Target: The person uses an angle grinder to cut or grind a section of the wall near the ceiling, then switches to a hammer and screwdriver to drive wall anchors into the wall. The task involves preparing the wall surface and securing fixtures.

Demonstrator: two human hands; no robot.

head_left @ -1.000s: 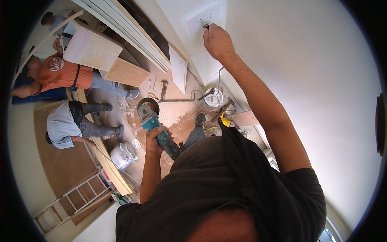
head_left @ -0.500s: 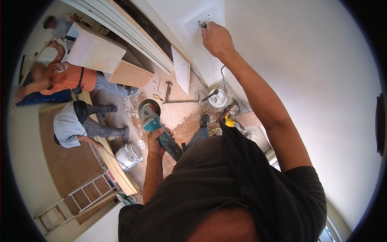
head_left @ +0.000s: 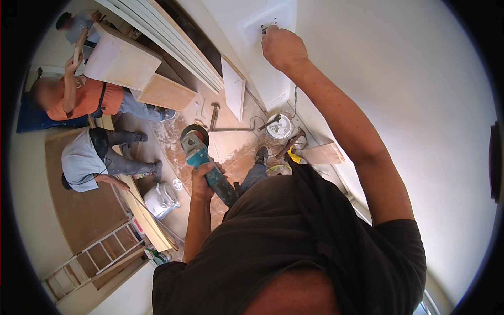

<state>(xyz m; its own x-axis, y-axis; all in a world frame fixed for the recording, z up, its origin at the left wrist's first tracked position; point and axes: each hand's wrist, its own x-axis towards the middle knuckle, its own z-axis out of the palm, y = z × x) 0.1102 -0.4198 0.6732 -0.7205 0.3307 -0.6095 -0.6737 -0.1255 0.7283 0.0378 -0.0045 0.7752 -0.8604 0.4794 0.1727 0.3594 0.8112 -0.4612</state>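
Observation:
In my left hand (head_left: 201,181) is a teal angle grinder (head_left: 197,157), its fingers wrapped round the body. The grinder's dark reddish disc (head_left: 197,134) points away from me, above the floor. My right arm reaches up to the white wall, where my right hand (head_left: 284,50) pinches a small dark plug-like piece (head_left: 264,30). That piece is at a patched area of wall (head_left: 253,26) with several small dark holes; my fingers partly hide it. A thin cord (head_left: 295,100) hangs along the wall below my forearm.
A white bucket (head_left: 279,126) with a dark-handled tool across it stands by the wall. A hammer (head_left: 214,114) and boards lie on the dusty floor. At left, people handle timber near a wooden box (head_left: 123,60), a white sack (head_left: 160,200) and a ladder (head_left: 105,251).
My right hand stays at the wall patch, its fingers shifted slightly. The grinder has barely moved. At far left, the person in orange has raised an arm with a strip of wood.

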